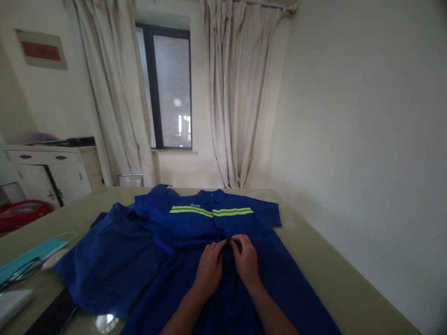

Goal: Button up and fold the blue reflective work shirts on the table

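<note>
A blue work shirt (279, 274) with yellow-green reflective stripes across the chest lies flat, front up, on a beige bed (331, 265). My left hand (209, 267) and my right hand (246, 260) meet at the shirt's front placket, just below the stripes. Both pinch the fabric at the front closure with curled fingers. A second blue garment (111, 260) lies spread to the left, partly under the shirt.
A light blue face mask (31, 256) and dark-framed glasses (21, 274) lie at the bed's left edge, near a white flat object (12, 304) and a dark flat one (52, 316). A white cabinet (49, 172), curtains and a window stand behind. A wall runs along the right.
</note>
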The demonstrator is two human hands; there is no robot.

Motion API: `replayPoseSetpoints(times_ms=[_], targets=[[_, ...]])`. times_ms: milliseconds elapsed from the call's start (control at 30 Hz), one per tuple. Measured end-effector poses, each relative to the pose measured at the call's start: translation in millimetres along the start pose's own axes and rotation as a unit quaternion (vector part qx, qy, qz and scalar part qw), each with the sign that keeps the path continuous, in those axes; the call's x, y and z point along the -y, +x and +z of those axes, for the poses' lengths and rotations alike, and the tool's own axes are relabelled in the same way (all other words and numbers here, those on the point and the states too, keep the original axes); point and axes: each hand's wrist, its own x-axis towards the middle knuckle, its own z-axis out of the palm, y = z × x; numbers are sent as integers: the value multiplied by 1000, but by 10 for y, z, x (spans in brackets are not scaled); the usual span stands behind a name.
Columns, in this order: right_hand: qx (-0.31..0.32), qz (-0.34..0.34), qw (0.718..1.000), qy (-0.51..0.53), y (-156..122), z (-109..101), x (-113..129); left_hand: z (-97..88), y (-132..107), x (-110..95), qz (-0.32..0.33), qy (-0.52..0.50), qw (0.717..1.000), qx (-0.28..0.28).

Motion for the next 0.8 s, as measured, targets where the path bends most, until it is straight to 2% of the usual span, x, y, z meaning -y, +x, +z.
replayPoseSetpoints(times_ms=[133,233,333,467,533,633,700,800], targets=[[8,19,1000,6,2,-18,-30,-9,-85,-107,-41,194,980,10],[38,38,999,6,-40,-57,-4,-14,-197,-146,-34,257,966,25],[69,57,995,-50,-54,-83,76,-32,-328,-168,-36,295,952,66],[89,104,982,-131,30,-53,271,-75,-513,-227,-36,322,941,95],[88,94,980,-152,87,1,378,-81,-618,-237,-37,322,940,107],[133,49,969,-202,125,114,479,-70,-795,-181,-44,313,941,117],[168,36,961,-215,107,188,488,-86,-899,-120,-40,296,946,123],[183,40,956,-224,51,262,451,-193,-926,-86,-37,259,956,136]])
